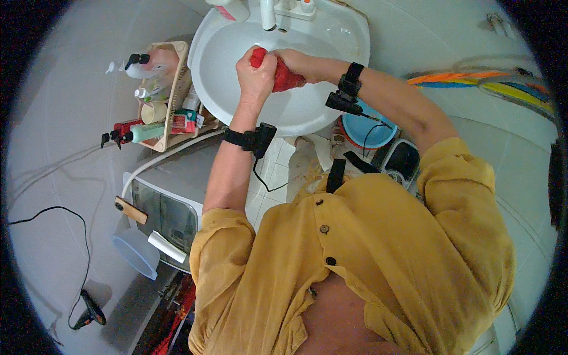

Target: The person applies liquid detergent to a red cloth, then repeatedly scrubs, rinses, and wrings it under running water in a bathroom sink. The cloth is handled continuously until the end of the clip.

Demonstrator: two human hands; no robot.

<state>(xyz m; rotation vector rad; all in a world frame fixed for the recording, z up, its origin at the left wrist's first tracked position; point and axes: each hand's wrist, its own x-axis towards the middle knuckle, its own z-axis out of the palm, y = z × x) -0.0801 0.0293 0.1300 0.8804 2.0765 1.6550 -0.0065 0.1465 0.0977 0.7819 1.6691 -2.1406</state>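
Observation:
Over the white washbasin [213,75], both hands grip a bunched red cloth [284,77]. My left hand [257,73] is closed round one end, and a bit of red pokes out above its thumb. Just to the right, my right hand [293,62] clasps the other part of the cloth, its fingers mostly hidden behind it. The faucet [267,15] stands at the basin's back, a little above the hands. Whether water is running cannot be made out.
A beige rack [171,97] with pump bottles and a cup hangs left of the basin. Below it stands a washing machine [168,213] with a phone [131,210] on it. A blue basin [368,126] sits under the washbasin's right side. Colored hoses [470,80] hang at right.

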